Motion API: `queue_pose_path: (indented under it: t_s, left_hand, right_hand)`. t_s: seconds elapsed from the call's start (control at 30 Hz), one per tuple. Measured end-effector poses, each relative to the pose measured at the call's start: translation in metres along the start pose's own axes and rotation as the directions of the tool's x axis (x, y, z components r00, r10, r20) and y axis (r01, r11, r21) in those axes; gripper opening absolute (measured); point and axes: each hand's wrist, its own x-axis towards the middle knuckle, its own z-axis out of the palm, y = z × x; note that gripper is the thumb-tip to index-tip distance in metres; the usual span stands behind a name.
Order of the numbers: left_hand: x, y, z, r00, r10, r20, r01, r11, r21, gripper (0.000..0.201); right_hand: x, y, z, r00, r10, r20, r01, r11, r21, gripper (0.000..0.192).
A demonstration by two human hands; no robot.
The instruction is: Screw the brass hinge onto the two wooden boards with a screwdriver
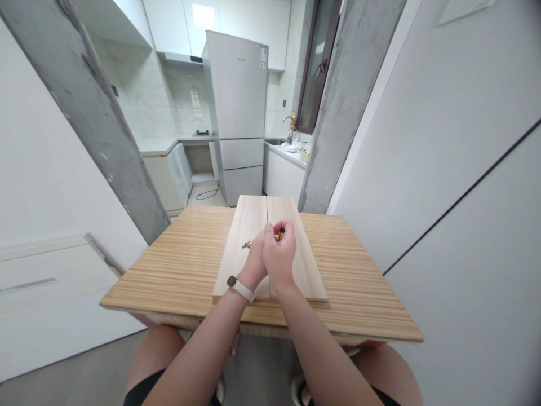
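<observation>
My right hand (281, 256) is closed around a black-and-yellow tool handle (281, 233); only a short piece of it shows, so its working end is hidden. Close against it on the left is my left hand (255, 260), its fingers mostly covered by the right one. A watch with a pale strap (243, 289) circles the left wrist. Beneath both hands lie two pale wooden boards, a left board (236, 270) and a right board (307, 276), side by side with a narrow seam between them. A few small screws (246, 245) rest on the left board beside my left hand.
The boards lie on a wood-grain table (177, 265), whose front edge is just above my knees. Behind it stand a silver fridge (239, 90), a kitchen counter (158, 146) and a sink tap (290, 127). White panels flank the table on both sides.
</observation>
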Motion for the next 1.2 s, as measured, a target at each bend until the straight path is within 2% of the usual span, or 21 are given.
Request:
queue_pose_path:
  t_s: [0.07, 0.17, 0.23, 0.3, 0.37, 0.4, 0.47, 0.53, 0.6, 0.67, 0.7, 0.77, 0.83, 0.97, 1.07, 1.2]
  left_hand:
    - [-0.001, 0.004, -0.006, 1.000, 0.011, 0.021, -0.012, 1.000, 0.026, 0.025]
    - [-0.001, 0.006, -0.014, 0.994, 0.034, 0.108, -0.025, 0.996, -0.087, 0.045]
    - [0.000, 0.004, -0.016, 0.988, 0.033, 0.152, -0.003, 0.982, -0.188, 0.049]
    - [0.002, -0.001, -0.014, 0.983, 0.019, 0.182, 0.031, 0.963, -0.269, 0.046]
    - [0.004, -0.007, -0.010, 0.978, 0.006, 0.207, 0.066, 0.939, -0.337, 0.045]
    - [0.005, -0.009, -0.009, 0.976, 0.001, 0.220, 0.081, 0.927, -0.367, 0.045]
    - [0.007, -0.013, -0.006, 0.974, -0.008, 0.227, 0.101, 0.908, -0.406, 0.044]
    - [0.007, -0.014, -0.005, 0.979, -0.018, 0.201, 0.100, 0.908, -0.407, 0.039]
    - [0.008, -0.013, -0.005, 0.986, -0.028, 0.164, 0.087, 0.927, -0.364, 0.041]
    - [0.008, -0.012, -0.006, 0.992, -0.038, 0.120, 0.071, 0.956, -0.284, 0.042]
    - [0.007, -0.011, -0.007, 0.994, -0.043, 0.097, 0.065, 0.970, -0.236, 0.039]
    - [0.007, -0.010, -0.007, 0.997, -0.048, 0.055, 0.056, 0.987, -0.149, 0.028]
    - [0.005, -0.009, -0.006, 0.999, -0.044, 0.019, 0.045, 0.995, -0.086, 0.018]
    - [0.003, -0.007, -0.002, 0.999, -0.017, -0.043, 0.017, 1.000, 0.010, 0.014]
    - [0.003, -0.006, -0.002, 0.999, -0.029, -0.035, 0.029, 0.999, 0.020, 0.017]
    - [0.003, -0.002, -0.007, 0.997, -0.036, 0.066, 0.041, 0.997, -0.072, 0.019]
  right_hand:
    - [0.012, 0.006, 0.000, 0.997, 0.005, 0.080, -0.008, 0.999, 0.036, 0.033]
    - [0.036, 0.015, -0.004, 0.958, 0.053, 0.282, -0.085, 0.991, 0.105, 0.050]
    - [0.053, 0.019, -0.008, 0.890, 0.087, 0.447, -0.163, 0.977, 0.135, 0.057]
    - [0.067, 0.021, -0.013, 0.779, 0.093, 0.619, -0.229, 0.963, 0.143, 0.061]
    - [0.078, 0.023, -0.018, 0.671, 0.076, 0.738, -0.269, 0.952, 0.147, 0.064]
    - [0.082, 0.023, -0.020, 0.636, 0.067, 0.769, -0.281, 0.948, 0.150, 0.065]
    - [0.085, 0.025, -0.023, 0.612, 0.054, 0.789, -0.290, 0.944, 0.160, 0.065]
    - [0.082, 0.026, -0.024, 0.645, 0.045, 0.763, -0.269, 0.947, 0.172, 0.059]
    - [0.074, 0.027, -0.025, 0.742, 0.010, 0.670, -0.191, 0.962, 0.197, 0.046]
    - [0.062, 0.027, -0.026, 0.854, -0.037, 0.519, -0.065, 0.982, 0.177, 0.031]
    - [0.056, 0.027, -0.028, 0.898, -0.062, 0.435, 0.007, 0.992, 0.126, 0.028]
    - [0.045, 0.025, -0.032, 0.948, -0.108, 0.300, 0.130, 0.990, -0.052, 0.028]
    - [0.037, 0.022, -0.038, 0.954, -0.144, 0.262, 0.209, 0.948, -0.240, 0.028]
    - [0.032, 0.016, -0.046, 0.900, -0.194, 0.390, 0.369, 0.816, -0.445, 0.019]
    - [0.036, 0.014, -0.049, 0.877, -0.210, 0.433, 0.426, 0.755, -0.498, 0.017]
    - [0.049, 0.014, -0.055, 0.841, -0.197, 0.504, 0.440, 0.791, -0.425, 0.012]
